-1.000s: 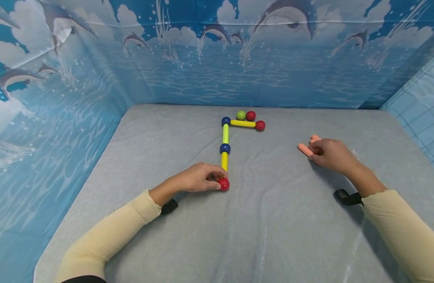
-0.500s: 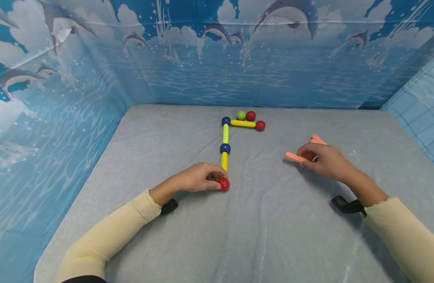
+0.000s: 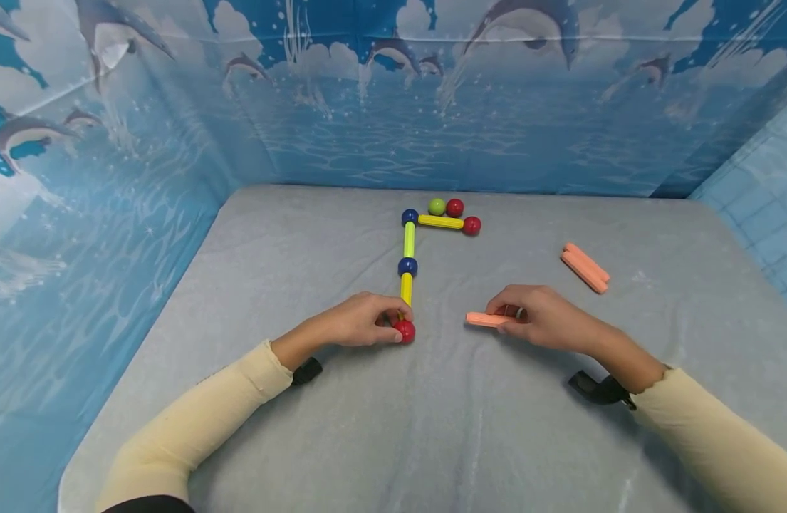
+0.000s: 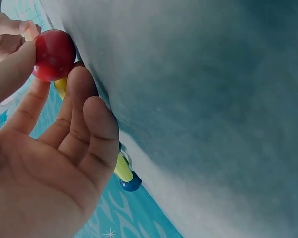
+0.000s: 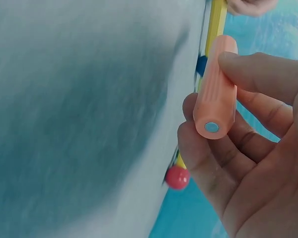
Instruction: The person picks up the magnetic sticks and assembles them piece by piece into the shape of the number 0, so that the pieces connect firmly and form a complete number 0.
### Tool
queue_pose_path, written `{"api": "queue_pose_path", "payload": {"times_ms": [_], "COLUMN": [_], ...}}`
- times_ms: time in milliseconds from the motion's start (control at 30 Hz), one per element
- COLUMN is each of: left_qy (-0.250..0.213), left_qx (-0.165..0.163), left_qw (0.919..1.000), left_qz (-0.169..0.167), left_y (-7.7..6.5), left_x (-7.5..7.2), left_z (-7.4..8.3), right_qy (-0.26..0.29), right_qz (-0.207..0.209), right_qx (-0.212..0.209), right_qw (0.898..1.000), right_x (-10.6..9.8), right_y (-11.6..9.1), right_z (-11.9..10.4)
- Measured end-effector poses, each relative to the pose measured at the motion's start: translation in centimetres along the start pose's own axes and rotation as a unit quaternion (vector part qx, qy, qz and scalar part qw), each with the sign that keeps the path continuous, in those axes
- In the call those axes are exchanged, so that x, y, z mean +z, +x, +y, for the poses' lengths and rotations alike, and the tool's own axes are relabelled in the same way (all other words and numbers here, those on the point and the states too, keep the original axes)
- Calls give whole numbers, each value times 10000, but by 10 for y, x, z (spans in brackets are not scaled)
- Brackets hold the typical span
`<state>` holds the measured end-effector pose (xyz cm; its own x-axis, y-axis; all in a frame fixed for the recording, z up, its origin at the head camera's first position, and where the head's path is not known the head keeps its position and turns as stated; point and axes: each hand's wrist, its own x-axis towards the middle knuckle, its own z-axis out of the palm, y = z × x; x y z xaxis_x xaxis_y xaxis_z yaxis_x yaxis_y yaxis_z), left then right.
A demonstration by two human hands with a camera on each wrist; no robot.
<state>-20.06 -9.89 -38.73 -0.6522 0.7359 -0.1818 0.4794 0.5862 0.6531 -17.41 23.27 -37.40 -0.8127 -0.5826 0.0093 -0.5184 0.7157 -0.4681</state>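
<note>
My left hand (image 3: pixel 361 320) pinches a red ball (image 3: pixel 404 331) between thumb and fingers at the near end of a chain of rods and balls. From that ball a yellow rod (image 3: pixel 407 288) runs back to a blue ball (image 3: pixel 407 266). Beyond it a lime-green rod (image 3: pixel 409 240) reaches a second blue ball (image 3: pixel 409 217), where another yellow rod (image 3: pixel 441 222) turns right to a red ball (image 3: pixel 472 226). My right hand (image 3: pixel 543 318) holds an orange magnetic rod (image 5: pixel 216 89), its round metal end showing in the right wrist view. The rod points left, a short gap from the held ball.
Two more orange rods (image 3: pixel 585 268) lie side by side at the right. A green ball (image 3: pixel 436 206) and a loose red ball (image 3: pixel 454 207) sit just behind the far yellow rod. A dolphin-printed curtain (image 3: pixel 393 107) backs the grey tabletop (image 3: pixel 316 442).
My right hand has carried one orange rod left and nearer, away from the other two, which now show fully. My left hand stays on the red ball.
</note>
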Motion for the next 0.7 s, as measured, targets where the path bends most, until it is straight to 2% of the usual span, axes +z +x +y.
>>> {"api": "queue_pose_path", "payload": {"times_ms": [500,700], "left_qy": [16,-8], "left_qx": [-56,-79], "left_qw": [10000,9999], "left_qz": [-23,-101], "left_y": [-3,-1], "left_x": [0,-3], "left_z": [-3,-4], "right_qy": [170,275], "right_qz": [-319,-469], "right_qx": [-176,-121], "right_qw": [9992,9984], "right_x": [21,28], "right_y": [26,32], "right_z": [-27,-33]}}
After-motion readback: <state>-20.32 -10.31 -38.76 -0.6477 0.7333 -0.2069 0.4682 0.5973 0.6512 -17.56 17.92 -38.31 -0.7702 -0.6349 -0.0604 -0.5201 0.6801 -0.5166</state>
